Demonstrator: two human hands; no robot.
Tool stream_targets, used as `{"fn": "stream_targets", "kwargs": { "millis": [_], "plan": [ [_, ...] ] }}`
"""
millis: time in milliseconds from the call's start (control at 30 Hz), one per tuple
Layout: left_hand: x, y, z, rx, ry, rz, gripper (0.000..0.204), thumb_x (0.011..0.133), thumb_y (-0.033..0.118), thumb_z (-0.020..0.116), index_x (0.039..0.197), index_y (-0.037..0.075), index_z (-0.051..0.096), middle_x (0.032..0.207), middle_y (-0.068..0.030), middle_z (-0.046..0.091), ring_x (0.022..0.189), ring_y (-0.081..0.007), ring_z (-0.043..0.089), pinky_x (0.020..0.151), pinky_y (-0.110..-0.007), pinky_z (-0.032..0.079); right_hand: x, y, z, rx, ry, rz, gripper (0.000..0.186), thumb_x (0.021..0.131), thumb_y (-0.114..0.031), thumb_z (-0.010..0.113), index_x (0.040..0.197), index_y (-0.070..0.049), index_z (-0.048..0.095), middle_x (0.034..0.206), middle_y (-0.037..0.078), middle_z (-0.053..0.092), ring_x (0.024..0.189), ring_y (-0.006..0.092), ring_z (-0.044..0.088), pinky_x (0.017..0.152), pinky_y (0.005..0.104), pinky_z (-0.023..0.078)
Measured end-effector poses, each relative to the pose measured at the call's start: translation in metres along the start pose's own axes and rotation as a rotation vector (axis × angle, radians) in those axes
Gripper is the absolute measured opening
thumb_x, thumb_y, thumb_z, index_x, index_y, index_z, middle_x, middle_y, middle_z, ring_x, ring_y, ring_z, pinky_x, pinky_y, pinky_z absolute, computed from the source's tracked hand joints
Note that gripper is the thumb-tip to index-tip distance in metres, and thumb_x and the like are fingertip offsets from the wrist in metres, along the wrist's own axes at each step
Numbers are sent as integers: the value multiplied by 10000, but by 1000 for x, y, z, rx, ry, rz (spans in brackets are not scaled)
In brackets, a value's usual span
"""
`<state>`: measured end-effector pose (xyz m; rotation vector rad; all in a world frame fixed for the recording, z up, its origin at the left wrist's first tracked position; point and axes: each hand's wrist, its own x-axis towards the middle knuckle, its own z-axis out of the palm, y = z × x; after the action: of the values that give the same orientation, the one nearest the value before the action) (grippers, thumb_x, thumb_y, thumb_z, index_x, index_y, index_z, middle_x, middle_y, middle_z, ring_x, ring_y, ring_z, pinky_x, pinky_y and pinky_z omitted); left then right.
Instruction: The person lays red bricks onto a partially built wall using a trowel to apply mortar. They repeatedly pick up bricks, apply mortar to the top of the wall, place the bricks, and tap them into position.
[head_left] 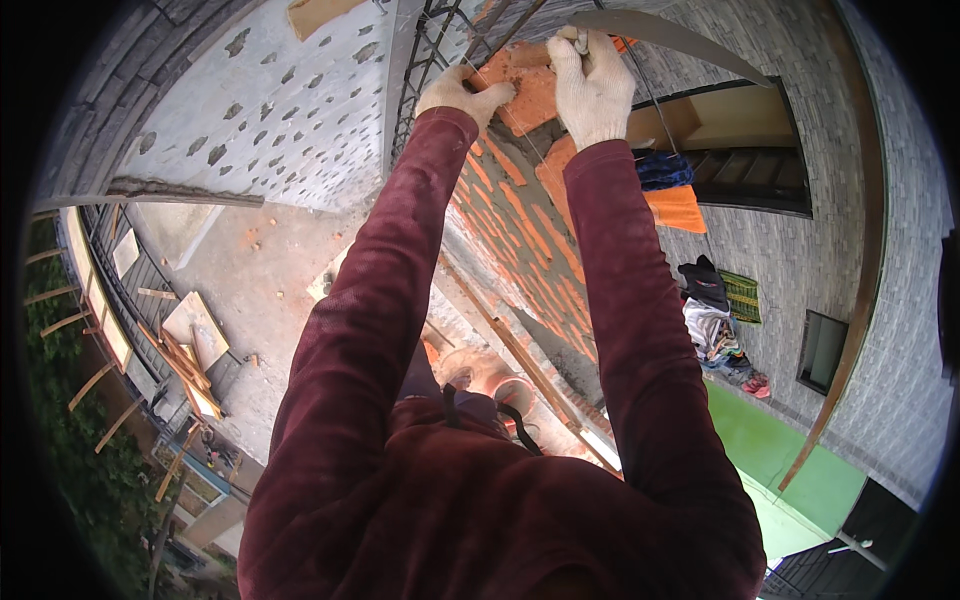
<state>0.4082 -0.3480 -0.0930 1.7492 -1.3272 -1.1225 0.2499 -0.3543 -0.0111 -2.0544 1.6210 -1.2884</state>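
Both arms reach up and forward to the top of a brick wall [525, 235] with orange bricks and grey mortar. My left hand [458, 97], in a whitish knit glove, grips the left end of an orange brick [530, 100], its thumb lying along the near side. Beside it, my right hand [595, 85], gloved alike, is closed on a trowel. The trowel's wooden handle [531, 55] points left over the brick, and its long grey blade [670, 37] reaches out to the right. Grey mortar [540, 138] shows under the brick. A thin string runs past the left hand.
A steel rebar cage [420, 70] stands left of the brick, by a chipped pale wall [270, 95]. Below are a bucket [512, 395] and a long timber [520, 360]. Boards [195, 330] lie far left. At right, laundry [672, 205] hangs near a window [745, 150].
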Motion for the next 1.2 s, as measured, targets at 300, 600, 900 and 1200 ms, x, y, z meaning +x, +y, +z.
{"fn": "stream_targets", "kwargs": {
  "millis": [300,600,900,1200],
  "plan": [
    [-2,-2,3,21,13,40,663,735,624,768,1089,66,727,950,-138,753,874,-278,732,860,-407,571,-1,-6,-17,-22,7,-15,234,962,-286,704,1037,-64,710,911,40,686,814,145,642,789,306,533],
    [18,-20,-1,-73,-112,23,856,792,697,694,1334,35,685,1235,-203,724,1163,-310,687,1023,-404,514,-10,-9,-29,-3,-20,-5,207,963,-254,694,1045,-65,705,950,58,692,848,173,666,804,312,531],
    [23,-32,2,-399,-152,-16,792,863,664,686,1334,27,687,1013,-113,720,883,-187,682,848,-330,555,-21,-11,-31,-1,15,51,233,921,-248,764,1032,-59,684,923,76,694,815,222,682,796,333,546],
    [-13,-70,-78,-552,52,-13,617,953,511,703,1300,2,674,929,-97,676,693,-121,599,619,-276,523,-179,-86,-108,292,-592,598,205,925,-200,690,954,-4,638,724,110,623,683,208,649,642,395,517]
  ]
}}
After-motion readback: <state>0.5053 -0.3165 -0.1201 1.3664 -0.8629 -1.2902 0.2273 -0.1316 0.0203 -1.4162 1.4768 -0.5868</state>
